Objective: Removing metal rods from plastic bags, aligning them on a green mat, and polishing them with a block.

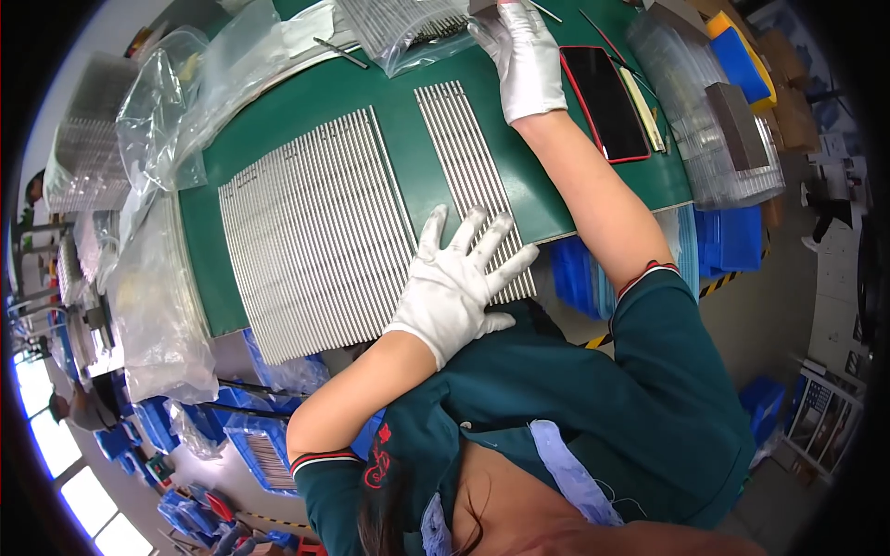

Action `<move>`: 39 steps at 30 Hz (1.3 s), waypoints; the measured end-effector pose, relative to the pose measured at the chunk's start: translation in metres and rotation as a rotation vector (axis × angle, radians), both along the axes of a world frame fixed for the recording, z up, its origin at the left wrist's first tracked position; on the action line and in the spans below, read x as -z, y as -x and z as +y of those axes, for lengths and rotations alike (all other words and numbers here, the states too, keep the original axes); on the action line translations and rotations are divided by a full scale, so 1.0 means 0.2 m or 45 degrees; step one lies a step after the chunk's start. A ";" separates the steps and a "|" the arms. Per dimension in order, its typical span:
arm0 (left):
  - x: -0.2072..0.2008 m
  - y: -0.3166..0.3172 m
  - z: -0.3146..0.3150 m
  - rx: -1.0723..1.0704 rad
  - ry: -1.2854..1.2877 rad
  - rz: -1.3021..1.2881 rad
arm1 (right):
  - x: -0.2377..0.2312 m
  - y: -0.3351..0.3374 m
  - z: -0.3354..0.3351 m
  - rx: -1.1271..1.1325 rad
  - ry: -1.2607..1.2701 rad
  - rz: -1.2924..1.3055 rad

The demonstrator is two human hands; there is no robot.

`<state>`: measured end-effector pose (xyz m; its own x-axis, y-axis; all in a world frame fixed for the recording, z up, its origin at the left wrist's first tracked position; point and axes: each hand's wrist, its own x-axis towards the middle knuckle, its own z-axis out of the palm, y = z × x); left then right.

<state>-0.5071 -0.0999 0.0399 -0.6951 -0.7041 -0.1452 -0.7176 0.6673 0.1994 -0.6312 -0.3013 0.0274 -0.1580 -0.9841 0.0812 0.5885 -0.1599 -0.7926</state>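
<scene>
My left hand (452,283), in a white glove, lies with fingers spread across the near end of a narrow row of thin metal rods (468,157). Left of it, a much wider sheet of similar rods (315,236) lies side by side on the green table mat (399,120). My right hand (527,67), also gloved, reaches to the far side of the table. Its thumb and fingers close about a dark brown block (484,8), partly cut off by the picture's upper edge.
A clear bag of rods (408,37) lies at the far side. Right of my right forearm are a red-edged phone (605,102) and a pale yellow strip (642,109). Plastic-wrapped stacks with another brown block (737,125) stand at the right. Plastic sheeting (162,296) covers the left edge.
</scene>
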 end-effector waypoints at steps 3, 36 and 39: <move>-0.06 -0.07 0.04 -0.078 -0.113 -0.209 | -0.01 -0.02 0.01 0.003 0.007 -0.021; 0.00 -0.19 0.16 -0.336 0.021 0.048 | 0.14 -0.05 0.01 0.045 0.289 0.576; 0.02 -0.13 0.13 -0.250 0.038 0.072 | 0.13 -0.05 0.01 0.070 0.291 0.611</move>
